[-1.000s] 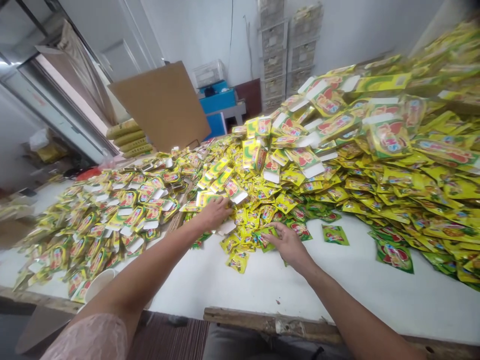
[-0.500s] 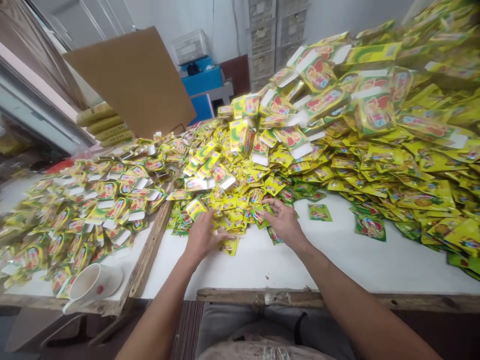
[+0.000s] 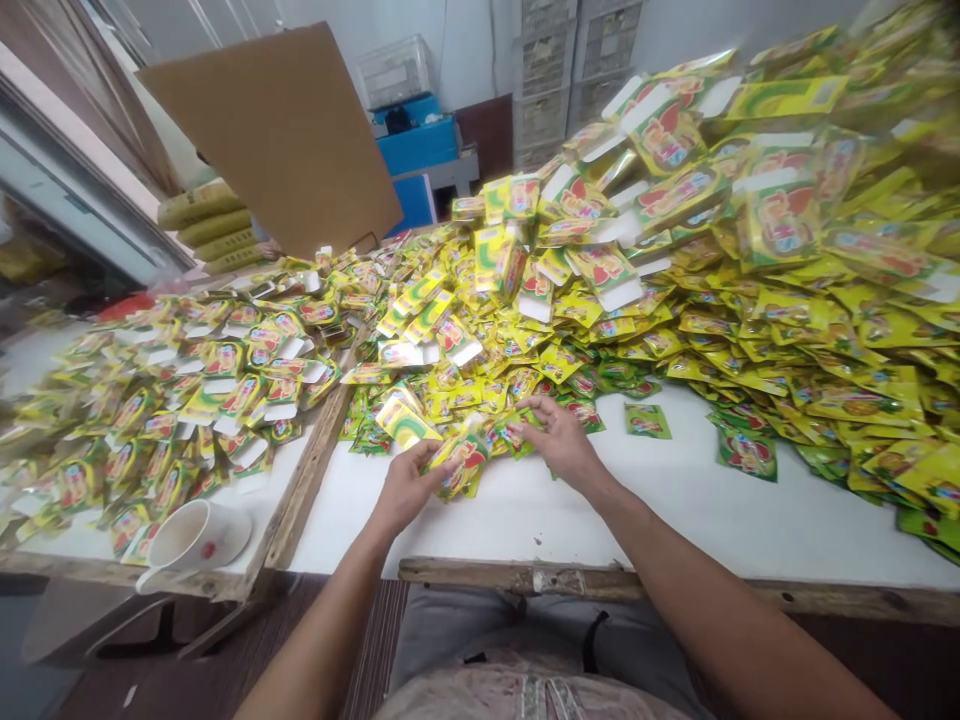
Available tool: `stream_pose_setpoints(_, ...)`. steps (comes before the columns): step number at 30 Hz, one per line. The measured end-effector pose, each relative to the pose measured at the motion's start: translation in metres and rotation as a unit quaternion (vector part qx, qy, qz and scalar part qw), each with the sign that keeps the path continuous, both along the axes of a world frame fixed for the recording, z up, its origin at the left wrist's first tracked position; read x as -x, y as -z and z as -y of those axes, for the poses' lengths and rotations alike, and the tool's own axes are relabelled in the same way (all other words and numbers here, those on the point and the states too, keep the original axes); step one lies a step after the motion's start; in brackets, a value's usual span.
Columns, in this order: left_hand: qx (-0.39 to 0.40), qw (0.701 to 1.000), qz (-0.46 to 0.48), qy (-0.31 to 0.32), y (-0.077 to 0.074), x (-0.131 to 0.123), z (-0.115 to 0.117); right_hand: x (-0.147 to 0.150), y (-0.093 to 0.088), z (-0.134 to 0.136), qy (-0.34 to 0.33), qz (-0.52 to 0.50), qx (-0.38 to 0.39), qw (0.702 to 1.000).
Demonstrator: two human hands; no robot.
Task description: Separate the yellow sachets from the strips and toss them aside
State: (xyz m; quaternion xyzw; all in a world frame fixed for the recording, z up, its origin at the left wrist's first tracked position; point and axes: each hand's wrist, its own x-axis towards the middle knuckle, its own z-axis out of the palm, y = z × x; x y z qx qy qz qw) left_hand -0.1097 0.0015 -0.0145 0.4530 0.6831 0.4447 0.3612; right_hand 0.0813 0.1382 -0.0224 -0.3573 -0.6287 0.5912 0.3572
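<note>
My left hand (image 3: 407, 490) is closed on a small yellow-and-green printed box (image 3: 463, 463) with a red fruit picture, held just above the white tabletop. To its right, my right hand (image 3: 564, 442) pinches small green-and-yellow sachets (image 3: 512, 430) between thumb and fingers; how many I cannot tell. The sachets' end is close to the box's right end, and whether they touch or enter it is unclear. Another yellow carton (image 3: 401, 418) lies just beyond my left hand. A single green sachet (image 3: 647, 420) rests flat to the right of my right hand.
A high heap of yellow sachets (image 3: 832, 400) and cartons fills the right and back. Many cartons (image 3: 217, 385) cover the left table, behind a wooden strip (image 3: 311, 480). A white mug (image 3: 199, 537) stands at the left front. A cardboard sheet (image 3: 277, 140) leans at the back.
My left hand, earlier near the pile with its thumb apart, now grips a box beside the sachets. My right hand stays nearly in place with its sachets. The whole view has shifted slightly.
</note>
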Motion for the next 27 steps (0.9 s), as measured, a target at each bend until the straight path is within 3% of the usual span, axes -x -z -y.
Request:
stream_pose_setpoints(3, 0.006, 0.996, 0.087, -0.019, 0.002, -0.013, -0.006, -0.002, -0.004, 0.003, -0.037, 0.053, -0.019, 0.998)
stream_pose_setpoints(7, 0.024, 0.985, 0.171, -0.018, 0.003, -0.021, -0.005, -0.004, -0.007, 0.006, -0.014, 0.062, -0.031, 0.997)
stream_pose_setpoints(11, 0.019, 0.977, 0.207, -0.038, 0.004, -0.025, -0.006, -0.003, -0.002, 0.005, -0.023, 0.094, -0.096, 0.991)
stream_pose_setpoints(13, 0.023, 0.976, 0.21, -0.041, 0.003, -0.027, -0.008, -0.002, 0.001, 0.003, 0.004, 0.093, -0.11, 0.99)
stream_pose_setpoints(16, 0.04, 0.977, 0.21, -0.022, 0.002, -0.032, -0.011, 0.002, 0.004, 0.004, 0.065, 0.049, -0.073, 0.994)
stream_pose_setpoints(22, 0.046, 0.961, 0.27, -0.031, 0.002, -0.04, -0.017, 0.006, 0.004, 0.011, 0.087, 0.018, -0.073, 0.993)
stream_pose_setpoints(27, 0.046, 0.938, 0.335, -0.071, -0.004, -0.035, -0.013, 0.0, -0.004, 0.011, -0.011, 0.015, -0.05, 0.999)
